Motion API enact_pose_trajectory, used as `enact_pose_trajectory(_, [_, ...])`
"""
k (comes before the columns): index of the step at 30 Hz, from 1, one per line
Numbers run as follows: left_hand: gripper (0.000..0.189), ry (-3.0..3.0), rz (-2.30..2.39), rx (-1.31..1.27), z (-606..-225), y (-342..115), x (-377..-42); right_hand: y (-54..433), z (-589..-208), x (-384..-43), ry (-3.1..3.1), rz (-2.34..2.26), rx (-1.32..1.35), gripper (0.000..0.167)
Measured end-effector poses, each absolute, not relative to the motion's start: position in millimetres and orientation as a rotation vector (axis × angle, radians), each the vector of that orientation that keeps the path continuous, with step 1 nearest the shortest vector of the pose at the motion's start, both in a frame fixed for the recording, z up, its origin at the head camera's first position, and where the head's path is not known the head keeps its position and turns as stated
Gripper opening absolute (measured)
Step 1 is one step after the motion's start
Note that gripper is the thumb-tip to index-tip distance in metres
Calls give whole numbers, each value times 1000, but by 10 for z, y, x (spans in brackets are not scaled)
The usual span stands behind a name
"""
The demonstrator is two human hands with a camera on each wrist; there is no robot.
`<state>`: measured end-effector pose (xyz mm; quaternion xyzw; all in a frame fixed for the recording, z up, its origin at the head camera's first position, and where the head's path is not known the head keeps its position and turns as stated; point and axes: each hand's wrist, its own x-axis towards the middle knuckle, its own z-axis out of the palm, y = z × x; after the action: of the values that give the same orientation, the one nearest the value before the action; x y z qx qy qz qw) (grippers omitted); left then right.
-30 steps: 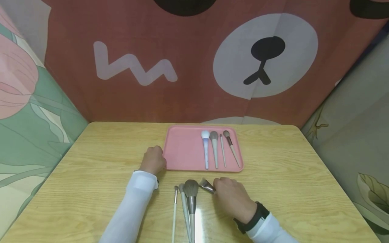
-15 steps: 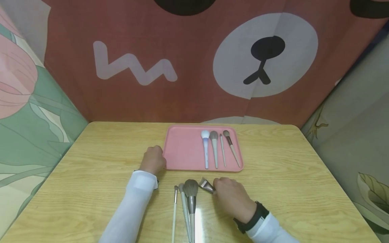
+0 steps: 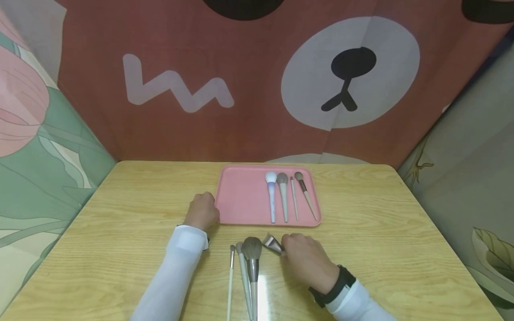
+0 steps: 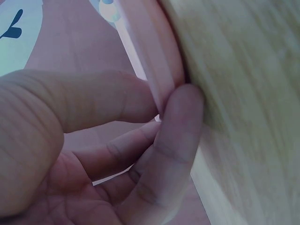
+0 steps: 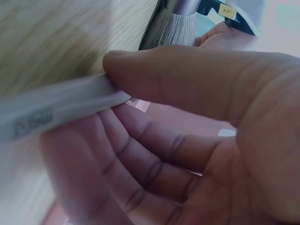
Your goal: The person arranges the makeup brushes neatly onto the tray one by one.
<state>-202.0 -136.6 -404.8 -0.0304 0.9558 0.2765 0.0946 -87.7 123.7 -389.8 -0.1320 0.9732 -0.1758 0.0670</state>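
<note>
My left hand pinches the near left corner of the pink tray; in the left wrist view the thumb and a finger meet on its rim. My right hand holds a makeup brush with a flat, angled head and metal ferrule. In the right wrist view its pale handle lies between thumb and fingers. Left of that hand, a large fluffy brush, a slim pale brush and a thin brush lie on the table.
On the tray's right side lie a white-and-blue brush, a grey brush, a thin brush and a brown-ferruled brush. The wooden table meets a printed bear backdrop behind it.
</note>
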Motion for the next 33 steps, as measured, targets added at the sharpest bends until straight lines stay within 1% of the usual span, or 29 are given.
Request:
enact_pose_trajectory(6, [16,2835,820,-95,-4047,-1389,-2019,1241,-3883,-899,2949,-536,-397,16])
enact_pose_trajectory(12, [10,2809,856,-113,-4054,-1395,-2028,1255,-3859,-917,2986,-539,-411,19])
enact_pose_trajectory(18, [11,2825,845,-100,-4079,-1393,-2039,1259,-3810,-938,2997,-598,-377,23])
enact_pose_trajectory(28, [13,2833,833,-105,-4079,-1392,-2030,1214,-3804,-1065,3022,-615,-404,17])
enact_pose_trajectory(33, [14,2838,845,-101,-4083,-1397,-2036,1174,-3835,-1171,3035,-616,-399,18])
